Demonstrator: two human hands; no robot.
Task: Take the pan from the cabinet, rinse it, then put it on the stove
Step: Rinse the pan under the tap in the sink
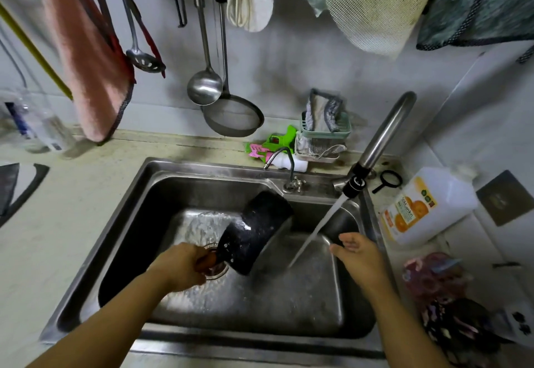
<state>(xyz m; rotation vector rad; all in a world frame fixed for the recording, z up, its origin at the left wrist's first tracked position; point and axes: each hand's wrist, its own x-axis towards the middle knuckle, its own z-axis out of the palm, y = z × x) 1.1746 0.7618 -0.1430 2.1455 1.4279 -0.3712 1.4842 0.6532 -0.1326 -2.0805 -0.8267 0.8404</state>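
Observation:
A small black speckled pan point(257, 231) is tipped on its side over the steel sink point(121, 220), its mouth turned away from me. My left hand point(179, 266) is shut on its brown handle above the drain. Water pours from the pan onto the sink floor at the back left. The tap point(375, 148) at the right runs a slanted stream point(315, 231) into the basin. My right hand point(358, 255) is open with fingers apart, just right of the stream and apart from the pan.
A white jug with an orange label point(424, 208) lies on the counter right of the sink. A ladle point(204, 86), a strainer point(232, 117) and a pink towel point(86, 58) hang on the wall. A green basket of cloths point(323, 133) stands behind the sink. Dark bags point(450, 310) sit at the right.

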